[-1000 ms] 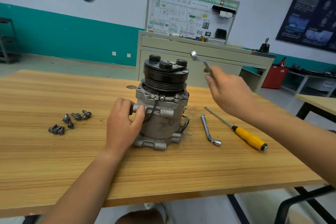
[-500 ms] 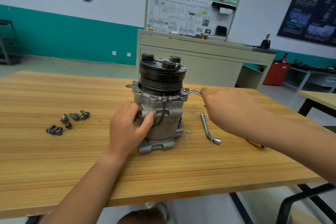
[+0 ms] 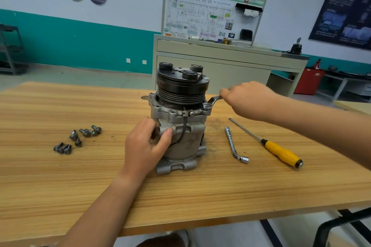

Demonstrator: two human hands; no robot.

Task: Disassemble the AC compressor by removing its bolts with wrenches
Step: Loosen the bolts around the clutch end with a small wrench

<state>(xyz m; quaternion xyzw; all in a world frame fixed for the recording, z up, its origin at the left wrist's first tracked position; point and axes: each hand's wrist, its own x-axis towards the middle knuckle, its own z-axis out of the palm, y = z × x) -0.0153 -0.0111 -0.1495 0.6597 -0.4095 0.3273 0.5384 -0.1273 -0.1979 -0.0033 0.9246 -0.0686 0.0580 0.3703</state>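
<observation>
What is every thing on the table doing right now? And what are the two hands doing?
compressor: standing upright on the table, pulley on top.
wrench: ring end seated on the compressor's flange.
left hand: gripping the compressor's side.
right hand: holding the wrench's handle.
loose bolts: lying grouped on the table.
L-shaped socket wrench: lying flat, nobody touching.
screwdriver: lying flat, nobody touching.

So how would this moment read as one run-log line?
phase: bolt removal | left hand: grips compressor | right hand: holds wrench seated on flange corner | loose bolts: on table
</observation>
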